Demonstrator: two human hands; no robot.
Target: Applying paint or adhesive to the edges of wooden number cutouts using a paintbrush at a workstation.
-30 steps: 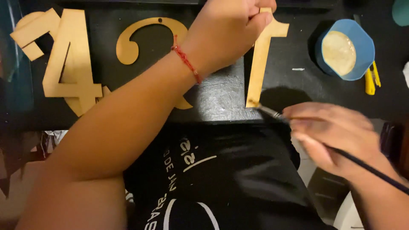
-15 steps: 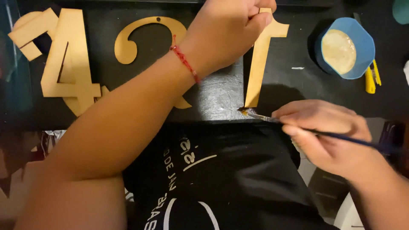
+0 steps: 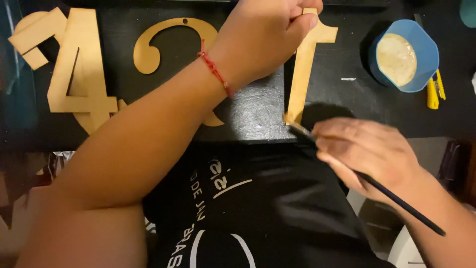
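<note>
head view: the left hand (image 3: 267, 34) at top centre is closed around the upper end of a wooden number one (image 3: 303, 74), hiding that end; the frame's top edge cuts off the knuckles. the piece runs down to the near edge of the black counter (image 3: 347, 106). the right hand (image 3: 367, 154), lower right and a little blurred, pinches a thin dark paintbrush (image 3: 396, 198); its tip seems to touch the number's lower end, though motion blur makes that hard to settle. the left forearm, with a red cord bracelet (image 3: 215, 74), crosses a wooden number two (image 3: 168, 44) and hides its middle. a wooden number four (image 3: 79, 74) lies at upper left, another cutout partly under it. a blue bowl (image 3: 426, 54) of pale paint sits upper right, a yellow tool (image 3: 434, 92) just beside it. bare counter lies between the one and the bowl.
</note>
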